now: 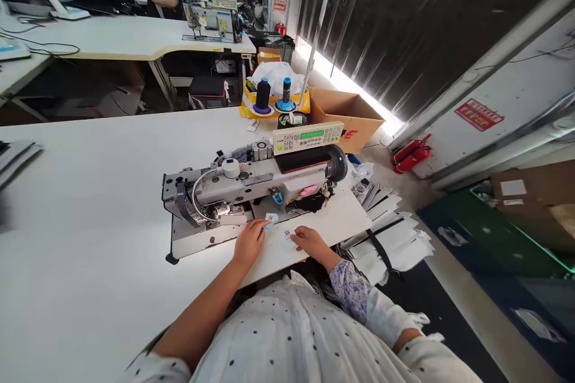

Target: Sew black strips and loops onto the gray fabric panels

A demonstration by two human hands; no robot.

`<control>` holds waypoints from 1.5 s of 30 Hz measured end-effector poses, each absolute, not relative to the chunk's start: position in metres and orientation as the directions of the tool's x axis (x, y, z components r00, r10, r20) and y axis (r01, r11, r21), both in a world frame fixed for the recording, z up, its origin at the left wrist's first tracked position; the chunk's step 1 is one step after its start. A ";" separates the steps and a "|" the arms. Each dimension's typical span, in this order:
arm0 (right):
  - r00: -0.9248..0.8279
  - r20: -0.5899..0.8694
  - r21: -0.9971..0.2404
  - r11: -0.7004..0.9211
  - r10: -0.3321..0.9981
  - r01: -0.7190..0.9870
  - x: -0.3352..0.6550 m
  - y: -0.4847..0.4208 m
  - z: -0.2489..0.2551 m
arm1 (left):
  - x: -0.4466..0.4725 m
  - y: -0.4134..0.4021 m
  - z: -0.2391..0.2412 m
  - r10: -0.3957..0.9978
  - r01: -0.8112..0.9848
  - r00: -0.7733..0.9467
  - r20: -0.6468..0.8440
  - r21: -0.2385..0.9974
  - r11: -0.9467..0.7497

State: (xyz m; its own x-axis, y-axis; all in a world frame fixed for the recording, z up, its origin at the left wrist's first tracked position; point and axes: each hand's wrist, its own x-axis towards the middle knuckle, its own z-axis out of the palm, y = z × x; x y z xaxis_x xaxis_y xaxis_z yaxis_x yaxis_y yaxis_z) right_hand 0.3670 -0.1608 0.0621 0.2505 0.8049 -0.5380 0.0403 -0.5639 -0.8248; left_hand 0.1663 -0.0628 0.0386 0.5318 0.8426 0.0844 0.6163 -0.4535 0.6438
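The left hand (251, 242) pinches a small blue item (268, 227), the right hand (311, 242) a printed white label (288, 235).

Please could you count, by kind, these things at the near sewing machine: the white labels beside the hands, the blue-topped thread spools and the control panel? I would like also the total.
Labels: 2
Spools: 2
Panel: 1
Total: 5

Sewing machines (256, 182) (207, 18): two, one central, one at 11 o'clock. Thread cones (263, 96) (286, 88), 12 o'clock: two. Wearer's hands (249, 243) (311, 242), 6 o'clock: two. Fire extinguishers (413, 161), 3 o'clock: two.
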 end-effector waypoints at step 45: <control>-0.015 -0.418 -0.419 -0.178 0.908 0.890 0.354 -0.150 0.069 | 0.188 -0.108 0.060 0.794 0.524 0.468 -0.389 0.845 0.106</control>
